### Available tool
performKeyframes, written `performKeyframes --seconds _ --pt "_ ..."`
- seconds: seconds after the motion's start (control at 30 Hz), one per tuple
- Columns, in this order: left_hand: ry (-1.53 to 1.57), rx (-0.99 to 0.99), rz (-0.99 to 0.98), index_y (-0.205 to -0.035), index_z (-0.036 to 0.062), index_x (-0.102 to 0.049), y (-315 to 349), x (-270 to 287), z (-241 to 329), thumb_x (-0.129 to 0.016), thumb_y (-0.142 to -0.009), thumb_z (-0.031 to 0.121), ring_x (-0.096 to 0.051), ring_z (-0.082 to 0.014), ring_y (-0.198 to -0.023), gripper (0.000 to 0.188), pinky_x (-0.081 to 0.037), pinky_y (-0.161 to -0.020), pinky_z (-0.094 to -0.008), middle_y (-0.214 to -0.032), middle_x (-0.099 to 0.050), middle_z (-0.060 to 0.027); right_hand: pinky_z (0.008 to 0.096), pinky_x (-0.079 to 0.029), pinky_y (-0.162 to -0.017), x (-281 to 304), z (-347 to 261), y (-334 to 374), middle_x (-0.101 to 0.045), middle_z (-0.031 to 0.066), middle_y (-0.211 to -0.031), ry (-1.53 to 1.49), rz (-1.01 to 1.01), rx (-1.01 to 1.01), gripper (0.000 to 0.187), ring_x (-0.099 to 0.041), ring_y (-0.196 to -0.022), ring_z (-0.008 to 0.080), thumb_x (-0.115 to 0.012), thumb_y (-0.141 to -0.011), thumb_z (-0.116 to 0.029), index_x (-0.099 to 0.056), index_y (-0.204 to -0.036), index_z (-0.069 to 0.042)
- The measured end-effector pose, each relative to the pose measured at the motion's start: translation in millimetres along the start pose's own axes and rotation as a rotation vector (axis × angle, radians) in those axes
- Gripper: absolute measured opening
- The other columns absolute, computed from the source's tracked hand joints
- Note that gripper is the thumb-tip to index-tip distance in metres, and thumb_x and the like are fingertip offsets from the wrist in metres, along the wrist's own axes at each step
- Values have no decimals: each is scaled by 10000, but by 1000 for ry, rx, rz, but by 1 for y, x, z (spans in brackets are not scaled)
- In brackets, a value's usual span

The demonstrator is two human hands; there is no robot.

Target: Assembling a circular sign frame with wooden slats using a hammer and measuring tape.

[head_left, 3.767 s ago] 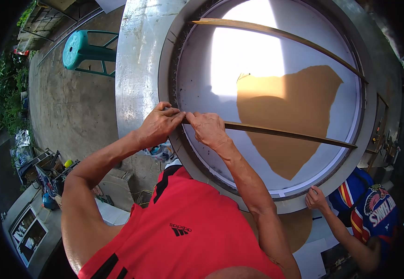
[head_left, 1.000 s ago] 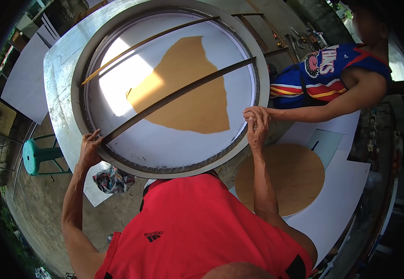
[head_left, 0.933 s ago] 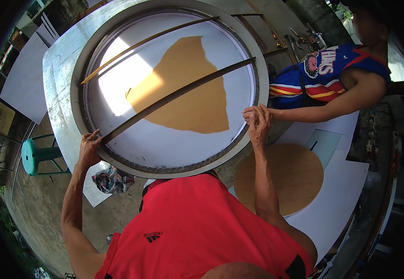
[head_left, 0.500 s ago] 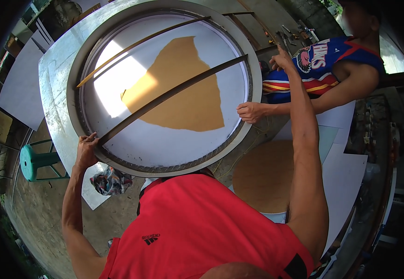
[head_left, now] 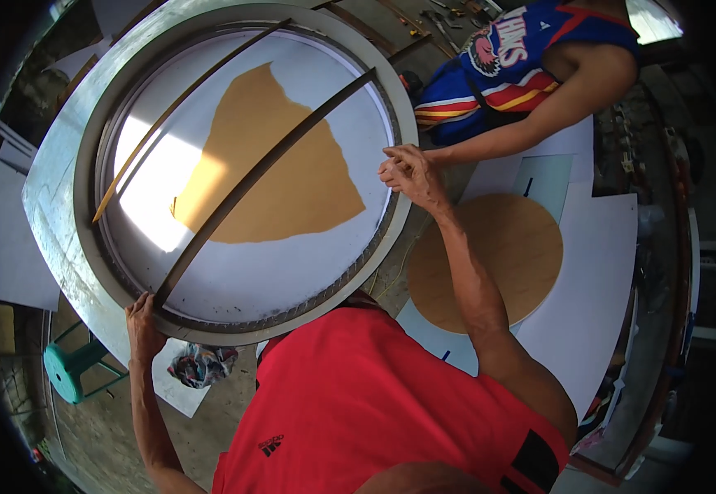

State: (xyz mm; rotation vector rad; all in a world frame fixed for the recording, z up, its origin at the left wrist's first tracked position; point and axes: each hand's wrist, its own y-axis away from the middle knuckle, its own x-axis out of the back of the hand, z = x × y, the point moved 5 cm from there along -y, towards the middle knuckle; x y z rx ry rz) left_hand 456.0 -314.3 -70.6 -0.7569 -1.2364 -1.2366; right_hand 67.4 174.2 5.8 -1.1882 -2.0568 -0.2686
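A large round grey frame encloses a white sheet with a torn-edged piece of brown paper on it. Across the frame runs a dark narrow strip; a second, thinner strip lies farther left. My left hand is closed on the frame's near-left rim, its fingertips beside the dark strip's lower end. At the right rim, my right hand has its fingers loosely apart and holds nothing I can see. It overlaps a co-worker's hand, mostly hidden behind it.
The co-worker stands at the right, one arm reaching to the frame. A round brown board lies on pale sheets at my right. At my left are a green stool and a crumpled patterned cloth. Hand tools lie at the far side.
My right hand has come down from pointing near the dark strip's far end to the co-worker's hand at the right rim. My left hand stays at the rim. The whole view has shifted.
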Motion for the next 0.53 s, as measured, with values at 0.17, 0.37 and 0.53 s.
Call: performKeyframes --seconds 0.17,0.37,0.53 --pt "73 1 -288 -1329 -45 -489 -8 17 9 -946 -403 134 -335 -466 -1395 1049 -308 -1132 -516 -1383 -502 -299 344 -529 -778 27 -5 129 -647 104 -1073 252 393 18 215 -642 -949 257 -668 -908 -118 -673 -1090 -4" --pt "8 27 -212 -1407 -38 -475 -50 73 85 -839 -571 30 -452 -435 -1341 914 -409 -1081 -500 -1358 -559 -268 273 -473 -771 41 103 250 -634 96 -1041 -99 401 -702 208 -583 -877 176 -655 -940 -148 -657 -1075 10" --pt "733 -347 -255 -1252 83 -661 -97 78 276 -559 -889 -57 -696 -230 -934 403 -527 -789 -327 -1143 -696 -177 299 -390 -926 50 207 314 -580 73 -1156 -367 486 -696 343 -516 -1032 142 -654 -955 -259 -574 -1244 -94"
